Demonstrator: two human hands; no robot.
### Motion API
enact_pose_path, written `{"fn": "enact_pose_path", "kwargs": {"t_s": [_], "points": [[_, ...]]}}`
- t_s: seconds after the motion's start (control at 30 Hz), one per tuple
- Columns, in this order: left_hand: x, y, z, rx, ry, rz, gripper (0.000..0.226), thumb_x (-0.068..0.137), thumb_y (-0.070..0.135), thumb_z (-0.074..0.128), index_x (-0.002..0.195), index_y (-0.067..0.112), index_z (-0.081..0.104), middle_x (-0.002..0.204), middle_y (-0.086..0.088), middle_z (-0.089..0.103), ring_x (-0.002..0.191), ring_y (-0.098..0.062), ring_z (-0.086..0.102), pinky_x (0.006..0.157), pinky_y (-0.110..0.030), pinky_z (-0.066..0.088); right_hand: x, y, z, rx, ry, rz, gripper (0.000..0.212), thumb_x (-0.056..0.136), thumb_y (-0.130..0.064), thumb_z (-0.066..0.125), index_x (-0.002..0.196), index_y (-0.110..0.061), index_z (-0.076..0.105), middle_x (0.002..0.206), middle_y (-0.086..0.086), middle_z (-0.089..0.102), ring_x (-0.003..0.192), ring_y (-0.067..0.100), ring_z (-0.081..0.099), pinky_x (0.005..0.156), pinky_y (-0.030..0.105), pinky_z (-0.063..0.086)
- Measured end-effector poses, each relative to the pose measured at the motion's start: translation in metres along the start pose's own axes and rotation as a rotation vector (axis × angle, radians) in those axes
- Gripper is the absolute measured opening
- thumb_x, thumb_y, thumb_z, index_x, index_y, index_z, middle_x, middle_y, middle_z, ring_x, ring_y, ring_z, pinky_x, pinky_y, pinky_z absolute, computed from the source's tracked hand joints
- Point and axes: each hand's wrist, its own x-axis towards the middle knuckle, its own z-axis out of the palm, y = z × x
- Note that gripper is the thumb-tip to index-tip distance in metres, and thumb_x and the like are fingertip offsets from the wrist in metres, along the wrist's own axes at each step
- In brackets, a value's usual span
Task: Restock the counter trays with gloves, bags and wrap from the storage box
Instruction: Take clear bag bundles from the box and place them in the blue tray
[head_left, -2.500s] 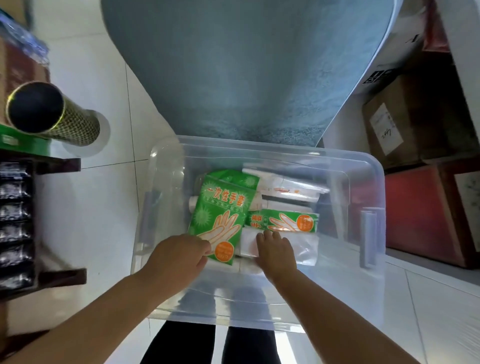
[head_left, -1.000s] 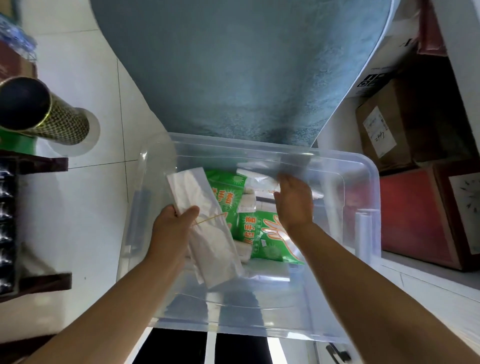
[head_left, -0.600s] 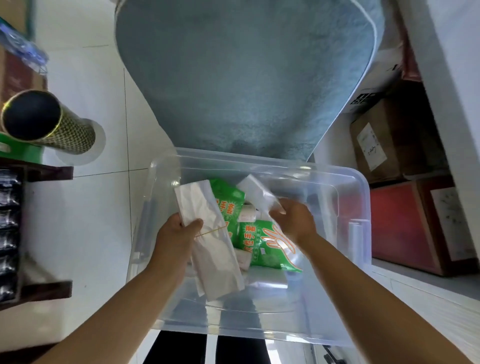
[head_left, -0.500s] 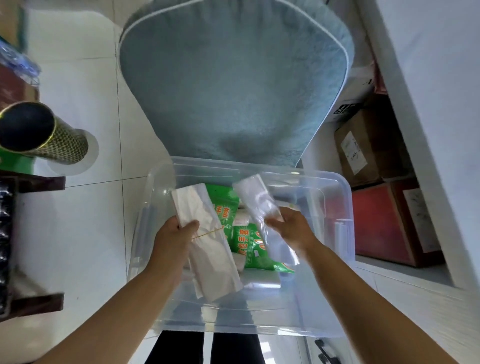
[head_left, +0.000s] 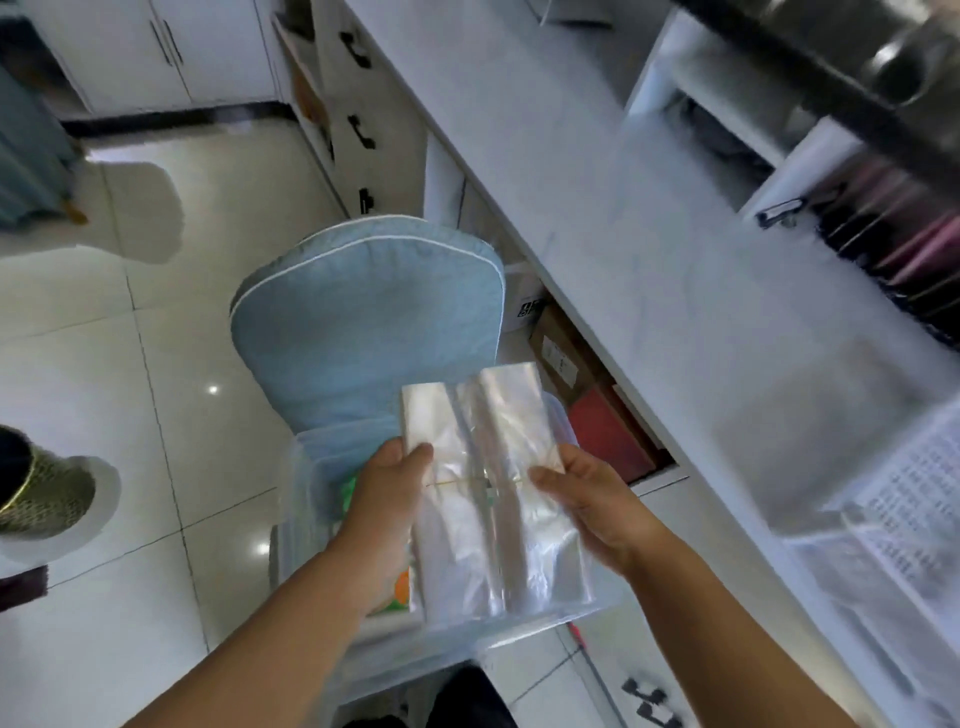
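Two flat bundles of clear plastic bags lie side by side in my hands, above the storage box. My left hand grips the left bag bundle, thumb on top near a thin rubber band. My right hand grips the right bag bundle by its right edge. Below them the clear storage box sits on the blue chair. A bit of a green glove packet shows inside the box by my left wrist.
A white counter runs along the right, with blurred clear trays and printed paper near its front. Cardboard and red boxes sit under it. A gold-patterned tube stands at the left over white floor tiles.
Both hands have lifted out of the box and brought the two bag bundles together above it. My view has swung up and right, bringing the counter into sight.
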Motion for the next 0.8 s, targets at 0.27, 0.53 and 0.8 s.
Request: {"fn": "enact_pose_path", "kwargs": {"t_s": [0.27,0.53,0.8], "points": [[-0.065,0.042,0.072,0.008,-0.342,0.073,0.013,0.083,0.025,0.054,0.075,0.017,0.061,0.071,-0.008,0.058,0.064,-0.019,0.054,0.06,-0.029,0.041,-0.086,-0.025,-0.025,-0.142,0.344,-0.154,0.02,0.076,-0.021,0.072,0.089,-0.01,0.061,0.085,0.012,0.065,0.072,0.023,0.061,0.069,0.039,0.05],[-0.152,0.04,0.161,-0.008,-0.613,-0.069,0.023,0.088,0.034,0.054,0.091,0.014,0.064,0.088,-0.01,0.069,0.077,-0.024,0.064,0.072,-0.035,0.05,-0.192,-0.019,-0.087,-0.3,0.772,-0.258,0.019,0.071,-0.039,0.067,0.066,-0.031,0.05,0.064,-0.01,0.044,0.051,0.006,0.044,0.045,0.022,0.043],[-0.294,0.006,0.257,0.069,-0.869,0.104,0.025,0.075,0.005,0.07,0.098,0.008,0.063,0.087,-0.014,0.073,0.072,-0.022,0.071,0.055,-0.025,0.053,-0.324,0.003,-0.174,-0.436,1.028,-0.364,0.028,0.076,-0.031,0.072,0.097,-0.024,0.056,0.098,-0.002,0.052,0.073,0.004,0.055,0.063,0.012,0.041]]}}
